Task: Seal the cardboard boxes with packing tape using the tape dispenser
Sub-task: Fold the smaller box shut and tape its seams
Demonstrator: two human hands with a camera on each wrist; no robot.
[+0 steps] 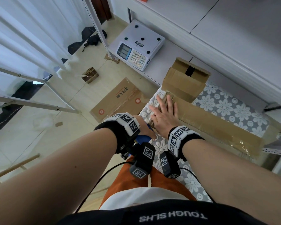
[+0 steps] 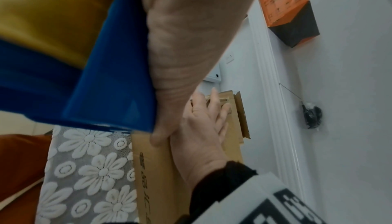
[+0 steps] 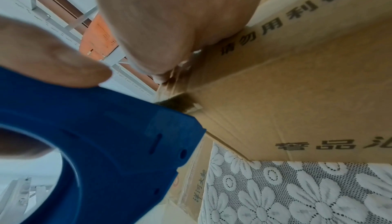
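Observation:
A long cardboard box [image 1: 217,125] lies on the table with a glossy tape strip along its top seam. My right hand [image 1: 164,114] presses flat on the box's near-left end, fingers straight and spread. My left hand [image 1: 144,127] grips the blue tape dispenser [image 1: 142,138] at that same end, just left of the right hand. In the left wrist view, fingers [image 2: 186,35] curl over the dispenser [image 2: 112,85] above the box corner [image 2: 152,169]. The right wrist view has the dispenser [image 3: 95,143] against the box's end face [image 3: 297,102].
A second cardboard box [image 1: 183,80] with open flaps stands just behind the long one. The floral lace tablecloth [image 1: 234,104] covers the table. A weighing scale [image 1: 138,46] sits on a low shelf, and a flat taped carton [image 1: 118,99] lies on the floor.

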